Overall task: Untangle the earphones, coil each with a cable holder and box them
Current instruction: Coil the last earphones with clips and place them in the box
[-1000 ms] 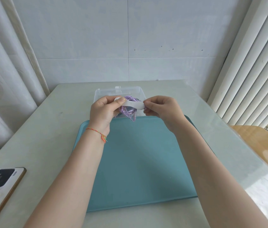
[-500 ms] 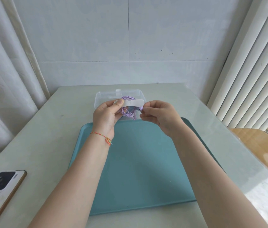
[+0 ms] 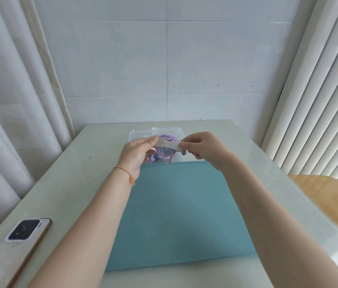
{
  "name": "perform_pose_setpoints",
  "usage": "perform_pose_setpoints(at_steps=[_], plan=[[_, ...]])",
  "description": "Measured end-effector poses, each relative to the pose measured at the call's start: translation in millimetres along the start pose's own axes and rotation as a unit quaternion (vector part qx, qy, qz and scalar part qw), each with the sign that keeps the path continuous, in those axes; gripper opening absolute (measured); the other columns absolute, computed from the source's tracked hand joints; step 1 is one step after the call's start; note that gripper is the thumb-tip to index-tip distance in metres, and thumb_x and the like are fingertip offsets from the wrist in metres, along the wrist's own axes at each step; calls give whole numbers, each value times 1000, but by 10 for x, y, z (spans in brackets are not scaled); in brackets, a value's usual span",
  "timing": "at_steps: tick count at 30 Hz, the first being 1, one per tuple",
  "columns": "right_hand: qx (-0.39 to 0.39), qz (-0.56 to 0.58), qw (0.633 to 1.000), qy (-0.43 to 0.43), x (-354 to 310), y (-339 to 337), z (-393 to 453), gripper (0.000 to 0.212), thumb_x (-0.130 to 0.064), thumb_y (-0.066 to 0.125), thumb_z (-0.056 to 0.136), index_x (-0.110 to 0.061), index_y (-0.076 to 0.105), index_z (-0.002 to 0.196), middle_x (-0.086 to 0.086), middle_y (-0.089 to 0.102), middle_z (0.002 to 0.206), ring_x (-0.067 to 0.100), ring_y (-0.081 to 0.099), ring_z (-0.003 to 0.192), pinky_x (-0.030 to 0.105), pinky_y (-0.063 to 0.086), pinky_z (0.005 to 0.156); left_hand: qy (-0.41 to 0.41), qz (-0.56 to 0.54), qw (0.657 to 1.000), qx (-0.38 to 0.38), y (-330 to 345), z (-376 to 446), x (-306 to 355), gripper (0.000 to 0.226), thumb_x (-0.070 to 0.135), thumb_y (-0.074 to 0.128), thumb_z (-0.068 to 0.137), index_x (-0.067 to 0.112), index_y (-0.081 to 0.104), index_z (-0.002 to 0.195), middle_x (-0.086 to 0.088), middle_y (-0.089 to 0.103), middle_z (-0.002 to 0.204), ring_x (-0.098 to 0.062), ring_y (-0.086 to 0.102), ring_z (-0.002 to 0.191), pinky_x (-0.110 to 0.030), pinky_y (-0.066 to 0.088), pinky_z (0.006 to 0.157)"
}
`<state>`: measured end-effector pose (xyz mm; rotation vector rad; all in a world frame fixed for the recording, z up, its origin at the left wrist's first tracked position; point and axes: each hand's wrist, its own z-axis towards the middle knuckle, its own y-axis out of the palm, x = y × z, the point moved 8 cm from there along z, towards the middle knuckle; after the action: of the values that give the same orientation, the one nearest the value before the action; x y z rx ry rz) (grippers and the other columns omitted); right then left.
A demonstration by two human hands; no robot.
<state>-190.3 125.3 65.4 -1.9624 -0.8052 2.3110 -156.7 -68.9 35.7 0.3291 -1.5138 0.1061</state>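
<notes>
Head view: we see the left hand [image 3: 135, 151] and right hand [image 3: 200, 146] each pinching an end of the white cable holder [image 3: 167, 144] around the coiled purple earphones [image 3: 165, 153], held above the clear box [image 3: 177, 131]. Fastening and boxing remain, we judge.

Coiled purple earphones [image 3: 167, 150] hang under a flat white cable holder [image 3: 168, 144], above the clear box [image 3: 141, 134].
</notes>
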Motion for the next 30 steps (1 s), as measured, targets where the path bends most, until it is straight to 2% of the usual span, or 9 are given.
perform_pose_setpoints(at_steps=[3,6,10,12,18,23,25,27,30], plan=[[14,-42,999,6,-43,30,54,12,-16,65,85,-9,74,85,-3,64,64,13,37,51,22,33,51,-8,52,998,-36,-43,35,20,20,13,60,93,4,70,108,-14,65,83,-14,56,53,-21,36,46],[45,-77,996,-1,-145,55,184,11,-13,63,87,-7,73,87,-4,61,60,11,38,47,19,31,46,12,101,995,-11,-139,126,92,17,12,63,92,6,71,106,-13,64,80,-11,55,55,-23,38,53],[92,-30,995,-12,-264,83,439,8,-15,66,88,-13,68,95,3,63,63,13,44,44,22,35,45,70,108,991,32,-226,312,328,20,9,66,89,13,70,109,2,62,61,-4,50,46,-14,45,50],[106,1,994,-11,-279,107,602,10,-14,66,89,-12,66,98,6,65,64,17,51,43,23,40,42,87,123,988,37,-247,454,393,20,7,67,89,11,71,108,-1,63,65,-4,53,44,-15,47,51],[76,36,995,47,-3,254,1040,16,-13,57,91,-11,59,107,12,66,80,22,62,58,27,54,56,62,196,978,45,-272,878,207,23,6,62,87,11,75,105,-5,72,81,-13,66,66,-21,56,69],[37,-115,990,74,270,308,1322,15,-17,55,89,-17,58,104,10,70,87,20,61,65,29,52,60,61,431,900,-8,-149,1129,33,31,14,50,87,27,74,102,4,72,96,-12,62,90,-20,43,76],[11,-192,980,56,262,371,1383,21,-14,50,88,-15,62,106,7,68,92,25,65,84,36,55,79,57,521,851,-39,-91,1185,-47,36,10,47,85,27,75,100,2,70,109,-17,60,103,-23,44,87],[-20,-290,956,40,231,453,1400,26,-13,47,89,-13,66,108,2,63,97,25,61,99,33,51,85,64,582,809,-57,-39,1198,-82,35,10,47,84,23,77,94,0,70,112,-24,60,107,-30,48,93],[-24,-368,929,38,176,463,1392,29,-11,47,88,-6,71,103,7,68,100,27,61,96,29,47,75,71,583,808,-48,-82,1246,-106,33,18,46,80,20,78,86,-2,74,98,-27,62,101,-35,51,89]])
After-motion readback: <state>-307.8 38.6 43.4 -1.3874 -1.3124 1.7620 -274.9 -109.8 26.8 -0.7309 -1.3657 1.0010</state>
